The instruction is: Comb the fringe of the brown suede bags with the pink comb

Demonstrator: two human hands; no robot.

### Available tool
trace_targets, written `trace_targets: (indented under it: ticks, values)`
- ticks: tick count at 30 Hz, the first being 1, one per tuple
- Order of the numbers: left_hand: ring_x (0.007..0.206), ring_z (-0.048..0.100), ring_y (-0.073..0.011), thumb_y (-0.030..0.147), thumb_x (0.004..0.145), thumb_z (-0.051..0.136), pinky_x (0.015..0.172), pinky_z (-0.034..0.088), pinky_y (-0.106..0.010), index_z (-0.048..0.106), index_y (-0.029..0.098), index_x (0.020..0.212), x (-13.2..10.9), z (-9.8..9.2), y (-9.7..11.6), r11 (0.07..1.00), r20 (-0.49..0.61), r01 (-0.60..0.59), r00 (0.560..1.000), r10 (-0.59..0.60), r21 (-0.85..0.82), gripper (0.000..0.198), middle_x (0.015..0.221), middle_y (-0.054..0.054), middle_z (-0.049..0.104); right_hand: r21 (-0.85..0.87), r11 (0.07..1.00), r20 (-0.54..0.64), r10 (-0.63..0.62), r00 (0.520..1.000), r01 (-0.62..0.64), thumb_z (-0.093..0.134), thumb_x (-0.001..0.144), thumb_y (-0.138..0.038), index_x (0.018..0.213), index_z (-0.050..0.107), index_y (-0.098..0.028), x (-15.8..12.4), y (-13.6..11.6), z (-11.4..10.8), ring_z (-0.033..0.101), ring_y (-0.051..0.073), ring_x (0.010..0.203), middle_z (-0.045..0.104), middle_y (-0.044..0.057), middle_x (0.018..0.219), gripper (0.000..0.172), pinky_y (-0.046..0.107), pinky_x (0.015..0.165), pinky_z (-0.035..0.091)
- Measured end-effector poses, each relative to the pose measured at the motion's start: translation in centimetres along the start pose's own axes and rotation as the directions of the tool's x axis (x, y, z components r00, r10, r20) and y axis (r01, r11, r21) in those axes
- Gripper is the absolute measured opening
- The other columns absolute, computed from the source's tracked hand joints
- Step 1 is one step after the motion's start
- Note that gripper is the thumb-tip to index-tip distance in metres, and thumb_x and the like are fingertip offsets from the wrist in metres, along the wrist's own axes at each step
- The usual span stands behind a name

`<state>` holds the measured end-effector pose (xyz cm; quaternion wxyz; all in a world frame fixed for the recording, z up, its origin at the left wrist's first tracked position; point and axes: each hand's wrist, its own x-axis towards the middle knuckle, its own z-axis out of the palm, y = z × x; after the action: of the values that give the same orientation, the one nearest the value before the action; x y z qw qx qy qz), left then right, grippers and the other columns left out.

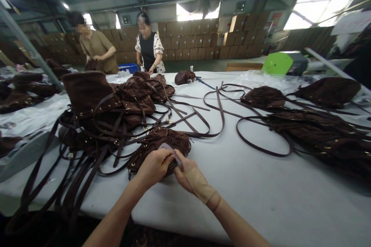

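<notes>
Both of my hands are in front of me over a dark brown suede bag (162, 141) with fringe and metal eyelets, which lies on the table. My left hand (156, 165) is closed, its fingertips pinching a thin, greyish-lilac strip (171, 152). From the other side my right hand (188, 173) grips the same strip between thumb and fingers. What the strip is made of I cannot tell. A tan covering wraps the palm and wrist of my right hand. The bag's lower edge is partly hidden behind my fingers.
A heap of brown bags (89, 92) with tangled straps stands at left, some straps hanging over the table edge. More brown bags (324, 131) lie at right, with looped straps (263, 150) between. Two people stand across the white table (232, 193); a green machine (277, 64) stands at far right.
</notes>
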<state>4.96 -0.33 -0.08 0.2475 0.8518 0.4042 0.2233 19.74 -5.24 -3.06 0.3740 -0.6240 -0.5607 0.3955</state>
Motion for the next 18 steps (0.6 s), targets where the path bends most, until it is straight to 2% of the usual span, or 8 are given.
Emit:
trace_targets:
  ticks: [3, 6, 9, 11, 12, 15, 16, 18]
  values:
    - [0.078, 0.061, -0.0193, 0.025, 0.092, 0.048, 0.072, 0.042, -0.029, 0.065, 0.018, 0.077, 0.7, 0.1, 1.4, 0.995, 0.078, -0.026, 0.997, 0.018, 0.093, 0.023, 0.08, -0.004, 0.068, 0.237, 0.964, 0.134, 0.093, 0.987, -0.123, 0.053, 0.08, -0.034, 0.101, 0.058, -0.016, -0.7, 0.1, 2.7, 0.049, 0.016, 0.036, 0.053, -0.003, 0.047, 0.028, 0.024, 0.036, 0.039]
    - [0.078, 0.061, -0.018, 0.022, 0.087, 0.054, 0.072, 0.044, -0.028, 0.068, 0.02, 0.085, 1.0, -0.6, 2.9, 0.995, 0.151, -0.096, 0.984, 0.092, 0.015, 0.015, 0.084, -0.003, 0.068, 0.444, 0.874, 0.188, 0.125, 0.974, -0.198, 0.05, 0.081, -0.044, 0.083, 0.053, -0.018, -1.3, 0.1, 3.3, 0.04, 0.011, 0.031, 0.043, -0.006, 0.04, 0.026, 0.02, 0.031, 0.032]
    - [0.062, 0.055, -0.0099, 0.023, 0.085, 0.059, 0.057, 0.045, -0.022, 0.057, 0.028, 0.125, 0.7, -3.1, 3.6, 0.96, -0.046, -0.067, 0.997, 0.056, -0.272, 0.041, 0.105, -0.002, 0.065, 0.602, 0.768, 0.211, 0.112, 0.971, -0.219, 0.053, 0.08, -0.051, 0.094, 0.052, -0.018, -1.8, -0.7, 1.8, 0.035, 0.008, 0.031, 0.044, -0.008, 0.044, 0.035, 0.017, 0.031, 0.029]
    - [0.052, 0.048, -0.004, 0.027, 0.084, 0.06, 0.046, 0.04, -0.018, 0.034, 0.034, 0.143, -0.1, -4.6, 3.2, 0.855, -0.238, -0.036, 0.966, -0.104, -0.518, 0.064, 0.123, -0.005, 0.057, 0.687, 0.691, 0.218, 0.099, 0.971, -0.225, 0.057, 0.081, -0.051, 0.107, 0.05, -0.02, -2.2, -1.3, 0.5, 0.032, 0.006, 0.031, 0.046, -0.01, 0.046, 0.042, 0.015, 0.03, 0.026]
    - [0.049, 0.046, -0.0018, 0.028, 0.084, 0.062, 0.043, 0.038, -0.016, 0.027, 0.035, 0.145, -0.6, -4.9, 2.7, 0.783, -0.265, -0.03, 0.948, -0.174, -0.621, 0.071, 0.13, -0.007, 0.053, 0.728, 0.646, 0.224, 0.09, 0.971, -0.228, 0.059, 0.081, -0.05, 0.111, 0.05, -0.02, -2.5, -1.6, 0.0, 0.03, 0.005, 0.03, 0.046, -0.01, 0.047, 0.043, 0.014, 0.03, 0.025]
    - [0.053, 0.05, -0.0011, 0.024, 0.075, 0.069, 0.045, 0.042, -0.015, 0.021, 0.036, 0.147, -2.1, -3.0, 1.2, 0.626, -0.051, 0.072, 0.983, -0.176, -0.776, 0.087, 0.14, -0.011, 0.044, 0.812, 0.536, 0.248, 0.042, 0.968, -0.231, 0.063, 0.081, -0.048, 0.114, 0.052, -0.018, -3.0, -2.0, -0.6, 0.027, 0.005, 0.026, 0.049, -0.01, 0.044, 0.047, 0.014, 0.028, 0.023]
    - [0.058, 0.054, -0.0036, 0.022, 0.072, 0.071, 0.05, 0.046, -0.016, 0.022, 0.034, 0.147, -2.5, -1.6, 0.7, 0.611, 0.049, 0.122, 0.99, -0.134, -0.782, 0.091, 0.138, -0.011, 0.046, 0.821, 0.521, 0.261, 0.021, 0.965, -0.233, 0.064, 0.08, -0.048, 0.119, 0.052, -0.017, -3.2, -2.0, -0.6, 0.028, 0.005, 0.025, 0.05, -0.009, 0.043, 0.05, 0.014, 0.027, 0.023]
    - [0.076, 0.061, -0.0119, 0.02, 0.069, 0.072, 0.067, 0.053, -0.023, 0.036, 0.024, 0.142, -3.0, 1.9, 0.1, 0.646, 0.122, 0.147, 0.989, -0.084, -0.749, 0.082, 0.123, -0.01, 0.058, 0.804, 0.543, 0.284, 0.006, 0.959, -0.242, 0.065, 0.081, -0.048, 0.13, 0.048, -0.017, -3.5, -1.8, -0.6, 0.032, 0.006, 0.025, 0.053, -0.008, 0.043, 0.06, 0.013, 0.026, 0.025]
